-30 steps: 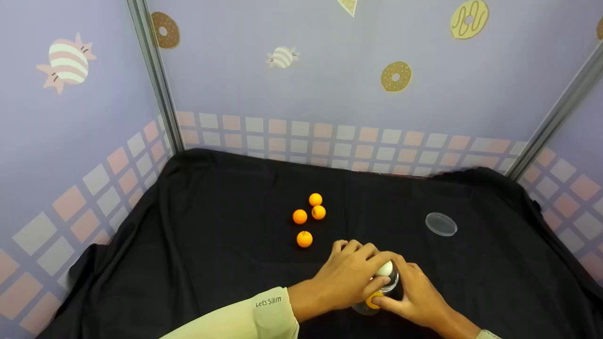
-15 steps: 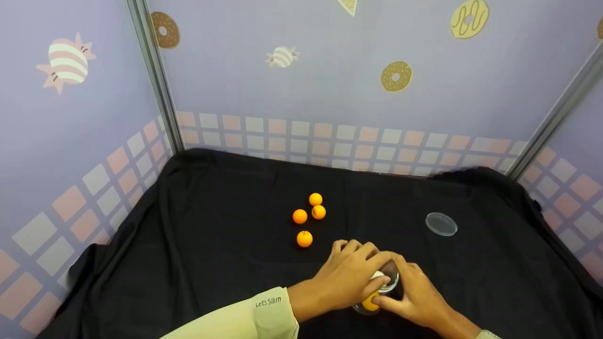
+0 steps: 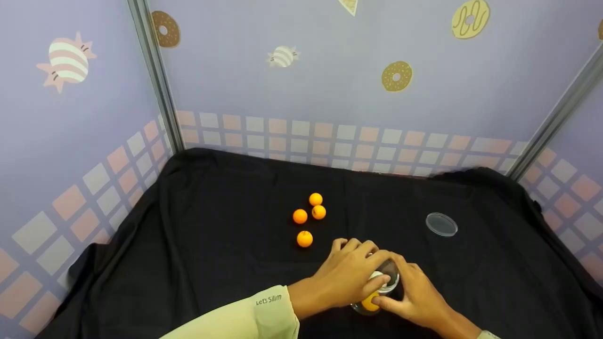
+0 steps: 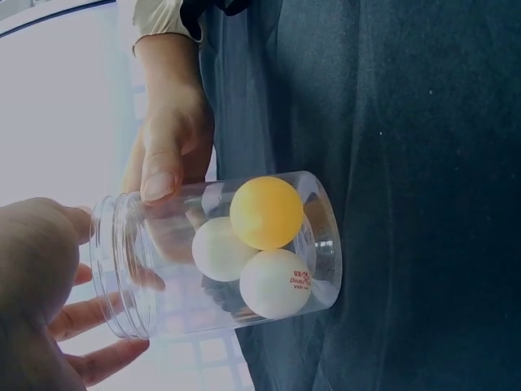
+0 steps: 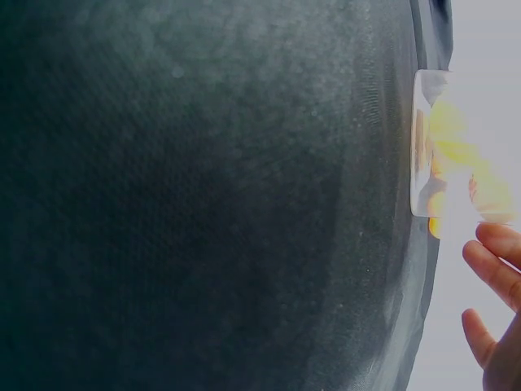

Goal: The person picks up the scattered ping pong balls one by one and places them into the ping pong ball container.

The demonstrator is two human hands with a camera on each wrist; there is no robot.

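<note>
A clear plastic jar point(image 4: 187, 322) without its lid stands on the black cloth. Two white ping-pong balls point(image 4: 275, 283) and an orange ping-pong ball point(image 4: 266, 213) lie low inside it, as the left wrist view shows. My right hand point(image 3: 421, 296) grips the jar's side, thumb on the near face. Over the mouth spreads my left hand point(image 3: 348, 275), its fingers extended at the threaded rim and no ball between them. In the right wrist view, part of my right hand point(image 5: 501, 285) shows at the edge, and the jar is washed out by glare.
Several orange ping-pong balls point(image 3: 305, 239) lie loose on the black cloth point(image 3: 235, 226), left of the jar and farther back. A clear round lid point(image 3: 442, 224) rests at the right. Purple printed wall panels point(image 3: 330, 84) enclose the back and sides.
A white ball that showed at the jar's mouth under my left hand a second ago has dropped inside. Both hands keep nearly the same place; the loose orange balls and lid have not moved.
</note>
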